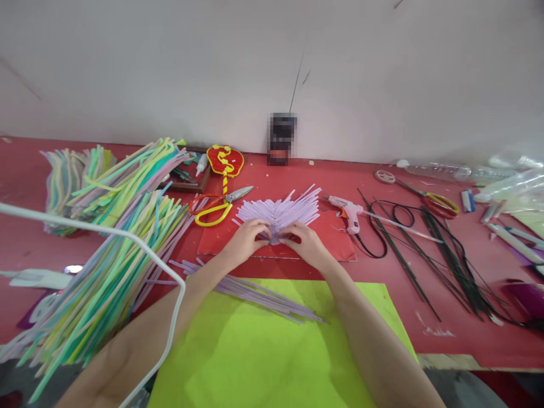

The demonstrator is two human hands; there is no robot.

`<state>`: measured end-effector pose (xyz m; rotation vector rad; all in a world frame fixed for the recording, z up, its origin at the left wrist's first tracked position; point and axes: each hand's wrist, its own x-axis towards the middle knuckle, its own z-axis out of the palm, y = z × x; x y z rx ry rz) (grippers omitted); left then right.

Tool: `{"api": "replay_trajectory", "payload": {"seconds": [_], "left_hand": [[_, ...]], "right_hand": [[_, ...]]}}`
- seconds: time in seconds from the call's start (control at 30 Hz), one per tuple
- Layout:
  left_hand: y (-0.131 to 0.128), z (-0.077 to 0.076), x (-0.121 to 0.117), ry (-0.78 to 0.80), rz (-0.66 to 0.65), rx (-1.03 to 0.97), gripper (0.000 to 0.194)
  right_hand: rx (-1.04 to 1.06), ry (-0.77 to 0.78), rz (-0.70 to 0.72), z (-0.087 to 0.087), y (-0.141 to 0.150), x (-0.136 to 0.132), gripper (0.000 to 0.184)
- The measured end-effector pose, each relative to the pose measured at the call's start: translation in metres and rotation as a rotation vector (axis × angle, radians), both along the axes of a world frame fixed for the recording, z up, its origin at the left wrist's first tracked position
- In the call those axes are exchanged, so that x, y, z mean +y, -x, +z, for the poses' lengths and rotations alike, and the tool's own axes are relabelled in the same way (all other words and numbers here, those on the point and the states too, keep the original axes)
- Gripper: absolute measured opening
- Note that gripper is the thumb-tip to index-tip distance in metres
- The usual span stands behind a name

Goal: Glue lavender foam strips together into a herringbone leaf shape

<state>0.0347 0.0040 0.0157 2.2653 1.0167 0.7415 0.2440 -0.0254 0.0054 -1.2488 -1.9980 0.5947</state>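
A fan of lilac pipe cleaners, joined along a middle seam like a feather or leaf, lies on a red board. At its narrow near end, my left hand pinches the left side with thumb and fingers. My right hand pinches the same end from the right, its fingertips a short way from the left ones. What exactly lies between the fingertips is partly hidden. Loose lilac pipe cleaners lie across the lime-green sheet in front of me, partly under my left forearm.
Bundles of coloured pipe cleaners cover the left side. Scissors lie beyond my left hand, near a red-and-yellow ornament. Rightward are a pink glue gun, dark wires and more scissors. A white cable crosses the left foreground.
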Motion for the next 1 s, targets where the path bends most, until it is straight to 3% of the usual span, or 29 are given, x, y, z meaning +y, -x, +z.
{"api": "replay_trajectory", "payload": {"seconds": [0.1, 0.27, 0.5, 1.0], "left_hand": [[0.001, 0.001, 0.001, -0.052, -0.022, 0.024, 0.019], [0.005, 0.002, -0.005, -0.210, 0.072, 0.142, 0.018], [0.009, -0.002, -0.008, -0.079, 0.001, 0.046, 0.005], [0.006, -0.001, -0.009, -0.057, -0.013, 0.015, 0.007]], "right_hand": [[0.002, -0.003, 0.005, -0.001, 0.000, 0.000, 0.011], [0.014, -0.009, 0.020, 0.001, -0.001, 0.001, 0.011], [0.040, 0.045, 0.019, 0.007, 0.000, 0.000, 0.012], [-0.030, -0.021, 0.026, 0.005, 0.003, -0.003, 0.006]]}}
